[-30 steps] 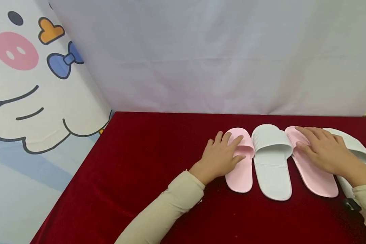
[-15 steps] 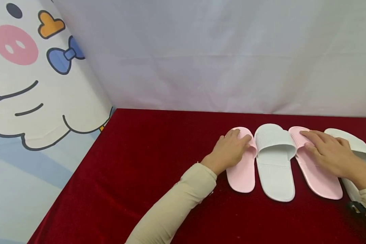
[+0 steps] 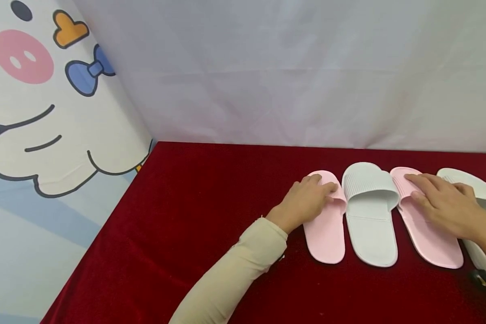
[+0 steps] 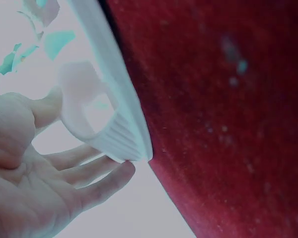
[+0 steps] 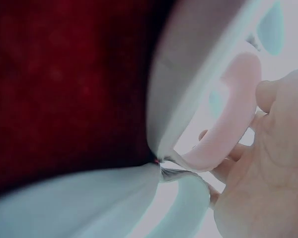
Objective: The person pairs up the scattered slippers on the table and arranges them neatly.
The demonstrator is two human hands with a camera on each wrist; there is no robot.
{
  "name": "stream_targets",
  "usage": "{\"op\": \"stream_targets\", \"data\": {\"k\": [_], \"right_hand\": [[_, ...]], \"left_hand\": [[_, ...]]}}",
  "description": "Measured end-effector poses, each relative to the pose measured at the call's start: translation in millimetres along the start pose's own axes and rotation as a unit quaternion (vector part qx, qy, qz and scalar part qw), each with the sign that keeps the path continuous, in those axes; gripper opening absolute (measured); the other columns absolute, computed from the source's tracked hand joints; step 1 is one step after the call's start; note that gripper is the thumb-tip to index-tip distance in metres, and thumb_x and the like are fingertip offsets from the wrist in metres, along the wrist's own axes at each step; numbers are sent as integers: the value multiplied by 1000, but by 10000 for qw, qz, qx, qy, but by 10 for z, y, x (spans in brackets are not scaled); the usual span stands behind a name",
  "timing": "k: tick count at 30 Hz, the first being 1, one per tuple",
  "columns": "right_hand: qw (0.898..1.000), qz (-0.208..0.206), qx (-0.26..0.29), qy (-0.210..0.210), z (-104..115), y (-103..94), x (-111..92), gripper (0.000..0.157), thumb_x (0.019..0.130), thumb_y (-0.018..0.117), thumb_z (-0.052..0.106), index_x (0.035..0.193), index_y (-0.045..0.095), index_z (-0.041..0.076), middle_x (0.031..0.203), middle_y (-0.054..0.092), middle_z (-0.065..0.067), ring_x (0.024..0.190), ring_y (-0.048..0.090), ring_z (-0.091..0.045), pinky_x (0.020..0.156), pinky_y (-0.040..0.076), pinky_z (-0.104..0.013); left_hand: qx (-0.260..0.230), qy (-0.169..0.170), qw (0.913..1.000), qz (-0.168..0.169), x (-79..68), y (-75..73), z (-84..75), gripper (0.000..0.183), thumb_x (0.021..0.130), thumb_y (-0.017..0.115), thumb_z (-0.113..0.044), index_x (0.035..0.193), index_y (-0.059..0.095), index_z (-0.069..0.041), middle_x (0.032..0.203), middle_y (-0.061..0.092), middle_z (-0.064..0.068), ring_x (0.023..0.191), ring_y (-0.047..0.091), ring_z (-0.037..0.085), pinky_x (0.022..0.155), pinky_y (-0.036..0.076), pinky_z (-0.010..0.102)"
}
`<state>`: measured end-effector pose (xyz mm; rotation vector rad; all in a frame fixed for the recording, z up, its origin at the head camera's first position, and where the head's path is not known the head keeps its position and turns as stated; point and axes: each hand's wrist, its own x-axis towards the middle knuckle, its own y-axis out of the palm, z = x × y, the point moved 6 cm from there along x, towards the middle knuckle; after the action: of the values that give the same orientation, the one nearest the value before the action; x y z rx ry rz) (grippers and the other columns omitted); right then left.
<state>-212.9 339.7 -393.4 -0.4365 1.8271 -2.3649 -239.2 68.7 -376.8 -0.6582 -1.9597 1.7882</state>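
Note:
Four slippers would be counted as several, standing in a row on the red cloth, pink alternating with white. My left hand [image 3: 301, 204] lies over the strap of the leftmost pink slipper [image 3: 326, 238]; in the left wrist view its fingertips touch the ribbed strap [image 4: 121, 139], with the thumb near the strap's edge. To its right is a white slipper [image 3: 372, 234]. My right hand [image 3: 453, 207] rests on the strap of the other pink slipper [image 3: 433, 245], fingers loosely spread. It partly hides the far-right white slipper [image 3: 467, 182], which the frame edge cuts off.
Red cloth [image 3: 210, 202] covers the table. A pale curtain [image 3: 291, 81] hangs behind it, and a cartoon-printed sheet [image 3: 65, 162] hangs at the left. A small black object [image 3: 483, 279] shows by the right sleeve.
My left hand has moved right onto the pink slipper's strap, its spread fingers drawing closer together. My right hand stays on its pink slipper. The whole view has shifted slightly.

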Motion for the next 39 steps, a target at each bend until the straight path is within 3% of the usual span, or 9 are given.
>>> {"op": "stream_targets", "data": {"k": [6, 14, 24, 28, 35, 39], "right_hand": [[9998, 161, -84, -13, -4, 44, -81, 41, 107, 39, 26, 146, 37, 11, 138, 44, -31, 125, 41, -49, 91, 24, -64], [9997, 210, -131, -21, 20, 49, -172, 41, 106, 44, 24, 144, 39, 11, 138, 44, -29, 123, 43, -51, 91, 25, -64], [9985, 121, -474, -226, 65, -21, -223, 44, 104, 48, 22, 145, 40, 8, 135, 47, -28, 117, 49, -54, 89, 32, -63], [9977, 204, -598, -255, 78, -44, -250, 43, 103, 50, 20, 143, 40, 8, 131, 49, -28, 116, 50, -49, 85, 35, -62], [9961, -22, -720, -513, 158, -118, -253, 42, 94, 62, 12, 133, 47, 9, 122, 56, -24, 103, 61, -46, 73, 43, -58], [9944, -134, -717, -766, 184, -148, -257, 46, 88, 68, 8, 130, 49, 9, 116, 60, -25, 86, 66, -43, 64, 47, -52]], "left_hand": [[-73, 56, 9998, 148, -94, 35, -11, 37, 103, 52, -29, 139, 57, -36, 137, 57, 3, 119, 60, 20, 86, 55, 34], [-221, 121, 9997, 71, -174, 46, -7, 38, 103, 54, -29, 139, 57, -38, 141, 56, 4, 119, 61, 22, 86, 56, 35], [-285, 126, 9995, 52, -198, 10, 16, 39, 102, 56, -32, 140, 56, -40, 145, 54, 4, 123, 60, 24, 91, 56, 36], [-420, 92, 9991, 72, -183, 15, 29, 39, 101, 57, -33, 140, 56, -41, 146, 53, 3, 124, 59, 22, 91, 56, 36], [-405, 60, 9992, 24, -167, -4, 46, 38, 100, 59, -34, 137, 58, -40, 141, 56, 1, 120, 60, 20, 87, 56, 33], [-381, 80, 9992, 68, -172, -6, 45, 38, 99, 60, -35, 137, 59, -40, 141, 56, 1, 121, 59, 19, 88, 55, 32]]}}
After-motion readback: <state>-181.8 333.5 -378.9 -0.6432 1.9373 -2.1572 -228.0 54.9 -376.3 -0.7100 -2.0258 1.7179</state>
